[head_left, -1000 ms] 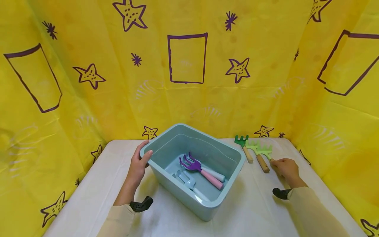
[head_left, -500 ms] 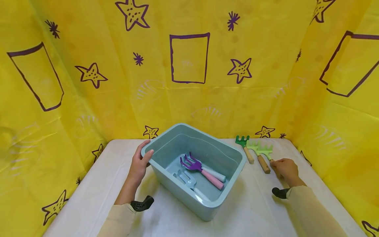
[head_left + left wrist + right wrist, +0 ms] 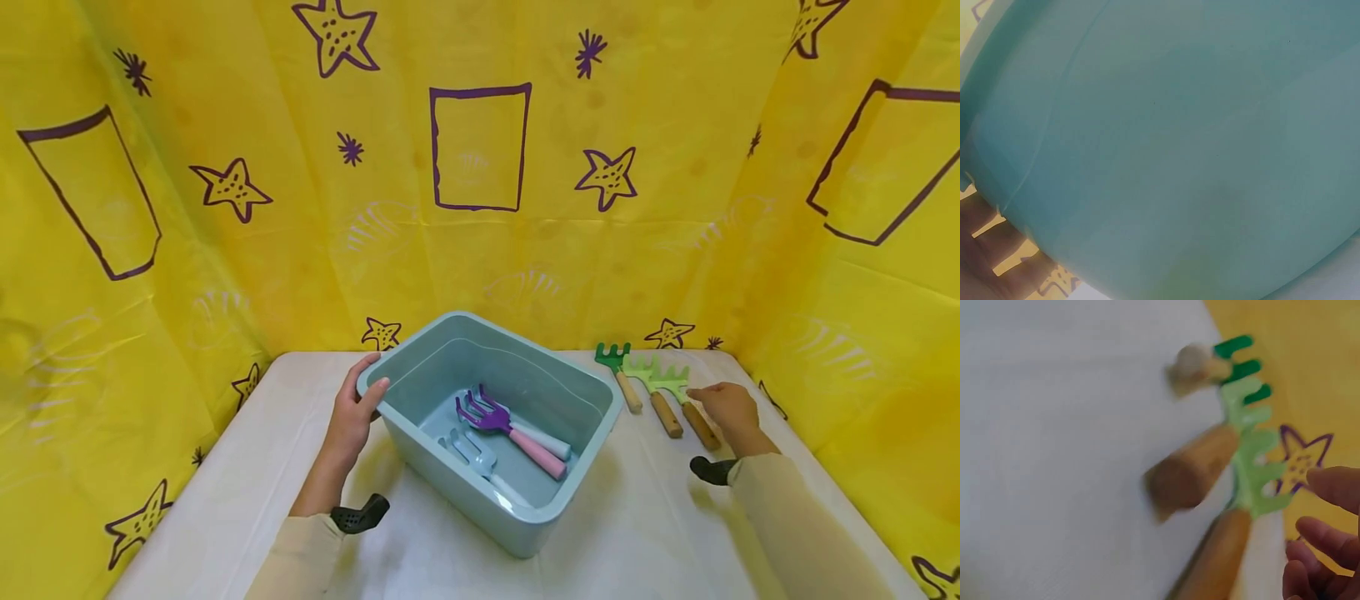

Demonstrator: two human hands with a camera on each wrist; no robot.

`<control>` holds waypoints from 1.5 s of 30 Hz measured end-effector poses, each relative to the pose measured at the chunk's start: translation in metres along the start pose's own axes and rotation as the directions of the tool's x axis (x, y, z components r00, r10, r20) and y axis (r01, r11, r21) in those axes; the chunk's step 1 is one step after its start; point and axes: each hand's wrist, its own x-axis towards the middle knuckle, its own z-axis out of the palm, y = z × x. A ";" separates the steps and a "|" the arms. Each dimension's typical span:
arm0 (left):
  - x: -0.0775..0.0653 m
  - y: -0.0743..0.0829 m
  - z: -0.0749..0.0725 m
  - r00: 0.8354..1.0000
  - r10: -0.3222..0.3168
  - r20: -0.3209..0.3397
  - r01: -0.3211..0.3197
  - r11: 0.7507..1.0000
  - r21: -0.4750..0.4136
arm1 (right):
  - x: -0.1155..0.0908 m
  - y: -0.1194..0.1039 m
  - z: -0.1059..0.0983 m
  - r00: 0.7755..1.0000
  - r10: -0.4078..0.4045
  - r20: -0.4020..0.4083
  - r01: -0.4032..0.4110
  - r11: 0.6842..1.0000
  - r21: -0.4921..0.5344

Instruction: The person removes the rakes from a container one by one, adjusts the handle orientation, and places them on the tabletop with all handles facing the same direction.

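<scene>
My left hand (image 3: 351, 417) grips the left corner of a pale blue-green plastic bin (image 3: 459, 487), thumb over the rim and fingers against the outside. My right hand (image 3: 731, 412) is beside the rightmost light green hand rake (image 3: 671, 381), its fingers loosely bent. In the right wrist view those fingers (image 3: 1329, 534) stand apart from the rake's wooden handle (image 3: 1219, 556) and hold nothing. Left of it lie a second light green hand rake (image 3: 637, 367) and a dark green one (image 3: 612, 358), both wooden-handled. Heads of the two light green rakes overlap or touch.
Inside the bin lie a purple hand rake (image 3: 489, 417) with a pink handle, a pale blue hand fork (image 3: 476, 456) and another pale blue handle (image 3: 547, 440). White cloth covers the table (image 3: 637, 533). A yellow patterned curtain (image 3: 480, 250) encloses the back and sides.
My right hand has shifted slightly up and right off the rightmost rake's handle, which is now uncovered. The left hand and the bin have not visibly moved.
</scene>
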 end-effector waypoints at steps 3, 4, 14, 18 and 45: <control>0.000 0.001 0.000 1.000 -0.006 0.002 0.006 1.000 0.003 | 0.002 -0.018 -0.008 1.000 -0.010 0.015 0.009 0.994 0.111; 0.001 0.001 0.000 1.000 -0.007 0.002 0.007 1.000 0.006 | 0.003 -0.025 -0.011 1.000 -0.023 0.020 0.020 0.988 0.152; 0.001 0.000 0.001 1.000 -0.027 -0.003 0.027 0.999 0.018 | -0.008 -0.112 -0.040 0.985 -0.168 0.028 0.152 0.939 0.307; -0.001 0.001 0.000 0.999 -0.037 0.000 0.037 0.999 0.013 | -0.017 -0.146 -0.047 0.976 -0.196 0.093 0.152 0.923 0.354; 0.000 0.000 0.001 1.000 -0.023 -0.007 0.023 1.000 0.010 | -0.062 -0.291 0.001 0.680 -0.406 0.611 0.229 0.909 0.349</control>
